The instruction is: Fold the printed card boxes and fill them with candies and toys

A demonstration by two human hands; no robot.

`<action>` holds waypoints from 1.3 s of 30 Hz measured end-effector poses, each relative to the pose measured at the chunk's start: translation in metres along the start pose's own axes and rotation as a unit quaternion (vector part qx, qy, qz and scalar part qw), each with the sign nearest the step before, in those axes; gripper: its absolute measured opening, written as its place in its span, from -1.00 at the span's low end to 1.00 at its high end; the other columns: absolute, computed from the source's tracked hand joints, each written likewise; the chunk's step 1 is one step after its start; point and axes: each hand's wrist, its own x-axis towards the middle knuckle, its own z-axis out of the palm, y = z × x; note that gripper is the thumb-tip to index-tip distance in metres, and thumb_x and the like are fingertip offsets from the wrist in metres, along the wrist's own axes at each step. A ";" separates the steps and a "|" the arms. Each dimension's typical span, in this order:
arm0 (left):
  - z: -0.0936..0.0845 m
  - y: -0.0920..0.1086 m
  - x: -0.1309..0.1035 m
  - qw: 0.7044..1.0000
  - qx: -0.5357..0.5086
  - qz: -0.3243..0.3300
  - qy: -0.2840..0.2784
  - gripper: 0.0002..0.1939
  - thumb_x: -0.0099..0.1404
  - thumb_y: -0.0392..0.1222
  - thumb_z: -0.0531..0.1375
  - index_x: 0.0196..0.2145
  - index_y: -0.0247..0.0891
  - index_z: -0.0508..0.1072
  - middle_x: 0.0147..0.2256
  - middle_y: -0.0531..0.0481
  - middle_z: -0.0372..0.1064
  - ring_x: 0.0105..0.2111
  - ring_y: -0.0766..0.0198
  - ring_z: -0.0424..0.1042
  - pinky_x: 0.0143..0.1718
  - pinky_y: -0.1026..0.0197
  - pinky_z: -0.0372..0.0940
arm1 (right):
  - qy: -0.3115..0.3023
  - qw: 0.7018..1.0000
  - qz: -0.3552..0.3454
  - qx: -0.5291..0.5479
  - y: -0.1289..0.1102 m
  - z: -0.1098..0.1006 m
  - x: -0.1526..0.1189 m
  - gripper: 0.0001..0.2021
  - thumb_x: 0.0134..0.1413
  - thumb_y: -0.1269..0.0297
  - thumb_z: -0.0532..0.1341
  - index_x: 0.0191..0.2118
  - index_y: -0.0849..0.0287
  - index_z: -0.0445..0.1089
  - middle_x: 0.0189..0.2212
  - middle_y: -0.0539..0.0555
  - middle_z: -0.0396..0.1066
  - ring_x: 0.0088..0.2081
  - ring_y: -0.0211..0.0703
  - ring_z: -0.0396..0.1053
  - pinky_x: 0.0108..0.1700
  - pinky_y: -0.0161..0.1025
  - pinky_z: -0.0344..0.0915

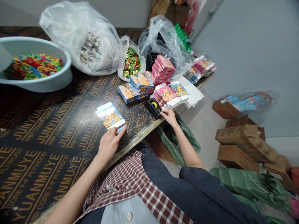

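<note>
My left hand (109, 141) is at the lower edge of a flattened printed carton (111, 117) lying on the table, its fingers closed on that edge, with a bit of blue card between finger and thumb. My right hand (169, 117) pinches the near corner of a small black plastic tray (157, 114). A round yellow-green piece (154, 105) sits in the tray. Right behind it lies a fanned pile of pink flat cartons (166, 93), with a blue-and-yellow carton (179, 89) beside them. Filled blue boxes (128, 92) and pink boxes (165, 63) stand stacked farther back.
A pale blue basin (67, 70) of colourful small pieces stands at the left. Plastic bags (102, 53) with wrapped items line the back. The table edge (140, 140) runs in front of my body. Cardboard boxes (238, 137) and green sacks (247, 179) lie on the floor at right.
</note>
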 end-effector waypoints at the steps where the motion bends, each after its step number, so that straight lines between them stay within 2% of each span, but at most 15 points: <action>1: 0.002 0.000 0.000 1.000 0.012 0.009 0.007 -0.35 0.25 -0.48 -0.02 0.21 -0.02 0.37 -0.20 -0.16 0.35 -0.26 0.11 0.36 -0.31 0.17 0.32 | -0.014 1.000 -0.001 0.003 0.001 0.003 0.003 -0.88 -0.09 0.24 0.34 -0.41 0.16 0.56 -0.47 0.01 0.30 -0.32 -0.10 0.31 -0.07 -0.08 0.29; 4: 0.005 0.001 -0.002 0.998 0.039 0.027 0.030 -0.38 0.27 -0.48 -0.03 0.20 -0.06 0.39 -0.21 -0.17 0.35 -0.28 0.12 0.34 -0.31 0.16 0.30 | -0.004 1.000 -0.002 0.024 -0.003 0.011 0.006 -0.93 -0.14 0.29 0.32 -0.52 0.16 0.49 -0.46 0.00 0.30 -0.36 -0.14 0.28 -0.12 -0.12 0.27; 7: 0.006 0.000 -0.004 0.997 0.040 0.033 0.049 -0.39 0.27 -0.48 -0.02 0.18 -0.06 0.41 -0.24 -0.15 0.34 -0.30 0.14 0.33 -0.31 0.17 0.27 | 0.062 0.995 0.008 0.081 -0.005 0.014 -0.001 -0.89 -0.12 0.26 0.28 -0.53 0.16 0.44 -0.41 0.02 0.31 -0.33 -0.14 0.29 -0.13 -0.14 0.27; 10: 0.009 -0.002 -0.005 0.997 0.022 0.030 0.068 -0.41 0.28 -0.49 -0.03 0.16 -0.10 0.42 -0.26 -0.13 0.35 -0.32 0.15 0.33 -0.30 0.16 0.25 | 0.125 0.980 0.056 0.143 0.001 0.016 -0.014 -0.86 -0.12 0.22 0.24 -0.56 0.14 0.38 -0.36 0.04 0.33 -0.26 -0.11 0.32 -0.10 -0.15 0.26; 15: 0.018 -0.007 -0.005 0.994 -0.049 0.008 0.097 -0.62 0.38 -0.36 -0.02 0.06 -0.22 0.44 -0.21 -0.16 0.41 -0.23 0.11 0.37 -0.26 0.12 0.26 | 0.135 0.970 0.111 0.170 0.013 0.023 -0.030 -0.78 -0.16 0.14 0.25 -0.62 0.12 0.29 -0.43 0.05 0.37 -0.29 -0.11 0.30 -0.12 -0.14 0.24; 19: 0.020 -0.010 -0.006 0.992 -0.085 0.015 0.092 -0.62 0.39 -0.35 -0.06 0.02 -0.19 0.44 -0.17 -0.14 0.43 -0.19 0.12 0.39 -0.21 0.11 0.30 | 0.161 0.959 0.119 0.198 -0.008 0.032 -0.046 -0.73 -0.06 0.01 0.20 -0.52 0.11 0.31 -0.50 0.02 0.33 -0.38 -0.15 0.21 -0.25 -0.18 0.21; 21: 0.018 -0.010 -0.007 0.991 -0.103 0.012 0.079 -0.60 0.37 -0.37 -0.06 0.06 -0.20 0.41 -0.16 -0.16 0.43 -0.18 0.12 0.40 -0.16 0.09 0.32 | 0.111 0.953 0.121 0.255 -0.037 0.042 -0.062 -0.71 -0.04 -0.02 0.23 -0.43 0.12 0.40 -0.54 -0.01 0.31 -0.46 -0.20 0.16 -0.36 -0.22 0.16; 23: 0.017 -0.011 -0.007 0.990 -0.121 -0.001 0.069 -0.58 0.37 -0.38 -0.04 0.12 -0.24 0.34 -0.14 -0.17 0.42 -0.15 0.12 0.41 -0.12 0.07 0.32 | -0.043 0.924 0.134 0.356 -0.076 0.054 -0.082 -0.69 -0.04 -0.02 0.29 -0.32 0.14 0.50 -0.63 -0.06 0.24 -0.56 -0.27 0.06 -0.48 -0.26 0.04; 25: 0.017 -0.012 -0.007 0.988 -0.137 -0.005 0.073 -0.60 0.38 -0.37 -0.03 0.13 -0.25 0.30 -0.14 -0.17 0.42 -0.15 0.13 0.41 -0.11 0.06 0.31 | -0.231 0.855 0.155 0.438 -0.116 0.065 -0.101 -0.64 -0.03 -0.02 0.32 -0.23 0.16 0.55 -0.72 -0.13 0.13 -0.63 -0.33 -0.05 -0.55 -0.29 -0.10; 26: 0.017 -0.013 -0.008 0.986 -0.144 0.000 0.081 -0.63 0.39 -0.35 -0.03 0.12 -0.25 0.29 -0.14 -0.16 0.42 -0.15 0.14 0.42 -0.11 0.07 0.31 | -0.300 0.817 0.164 0.465 -0.133 0.071 -0.108 -0.62 -0.03 -0.01 0.32 -0.19 0.18 0.56 -0.75 -0.16 0.09 -0.65 -0.36 -0.10 -0.56 -0.30 -0.15; 28: 0.017 -0.014 -0.009 0.982 -0.158 0.016 0.100 -0.69 0.41 -0.33 -0.03 0.07 -0.24 0.29 -0.16 -0.13 0.42 -0.17 0.17 0.41 -0.13 0.09 0.30 | -0.382 0.753 0.182 0.504 -0.160 0.081 -0.118 -0.61 -0.04 0.02 0.34 -0.16 0.20 0.56 -0.79 -0.20 0.03 -0.68 -0.40 -0.17 -0.57 -0.31 -0.21; 30: 0.017 -0.014 -0.010 0.980 -0.169 0.024 0.102 -0.71 0.41 -0.34 -0.03 0.04 -0.23 0.30 -0.17 -0.11 0.42 -0.19 0.19 0.41 -0.14 0.10 0.29 | -0.408 0.716 0.198 0.531 -0.173 0.089 -0.121 -0.63 -0.05 0.06 0.35 -0.18 0.22 0.57 -0.81 -0.22 0.00 -0.70 -0.43 -0.23 -0.59 -0.32 -0.25; 33: 0.015 -0.014 -0.008 0.983 -0.167 0.012 0.073 -0.70 0.39 -0.34 -0.03 0.00 -0.22 0.37 -0.14 -0.14 0.42 -0.17 0.17 0.40 -0.14 0.10 0.28 | -0.408 0.699 0.214 0.547 -0.174 0.099 -0.119 -0.68 -0.02 0.08 0.34 -0.24 0.23 0.57 -0.83 -0.23 -0.03 -0.72 -0.44 -0.25 -0.62 -0.34 -0.27; 35: 0.015 -0.012 -0.005 0.985 -0.158 0.000 0.068 -0.73 0.39 -0.29 0.01 -0.06 -0.20 0.43 -0.14 -0.15 0.42 -0.16 0.16 0.39 -0.15 0.11 0.27 | -0.396 0.711 0.218 0.539 -0.168 0.104 -0.119 -0.68 -0.01 0.05 0.34 -0.26 0.22 0.56 -0.83 -0.22 0.01 -0.73 -0.44 -0.21 -0.64 -0.36 -0.23; 39: 0.018 -0.006 0.000 0.977 -0.169 -0.047 0.119 -0.80 0.41 -0.15 0.08 -0.24 -0.19 0.50 -0.28 -0.09 0.43 -0.28 0.20 0.38 -0.24 0.15 0.25 | -0.373 0.771 0.238 0.459 -0.154 0.112 -0.122 -0.49 0.00 -0.20 0.27 -0.37 0.26 0.54 -0.79 -0.05 0.29 -0.77 -0.40 0.02 -0.70 -0.39 -0.11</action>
